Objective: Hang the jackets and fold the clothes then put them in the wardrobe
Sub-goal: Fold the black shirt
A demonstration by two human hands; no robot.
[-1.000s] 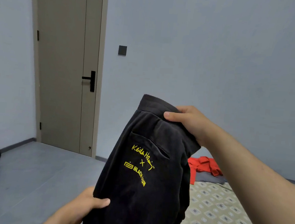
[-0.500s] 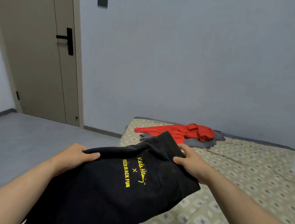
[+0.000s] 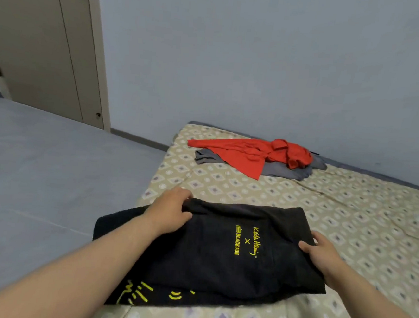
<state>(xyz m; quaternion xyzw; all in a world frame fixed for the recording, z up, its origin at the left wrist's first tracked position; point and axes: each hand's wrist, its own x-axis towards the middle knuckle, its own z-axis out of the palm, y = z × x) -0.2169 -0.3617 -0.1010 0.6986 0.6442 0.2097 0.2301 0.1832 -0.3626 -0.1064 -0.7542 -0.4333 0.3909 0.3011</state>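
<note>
- left hand (image 3: 171, 212) pinches the far left corner of the black garment (image 3: 220, 260), fingers curled over the edge
- right hand (image 3: 322, 254) grips its right edge, thumb on top, so the hands are well apart, one clamped on each side
- the garment lies folded on the near edge of the bed (image 3: 360, 233)
- yellow print on top reads "BLACK FUN" beside a small logo, then an "×", then a handwritten signature, looks like "Keith Haring" but it's kinda blurry
- more yellow doodle lines on the lower layer, can't read them
- further back on the patterned sheet: a red garment (image 3: 251, 154) crumpled over a grey one (image 3: 280, 173)
- beige door (image 3: 37, 45) far left
</note>
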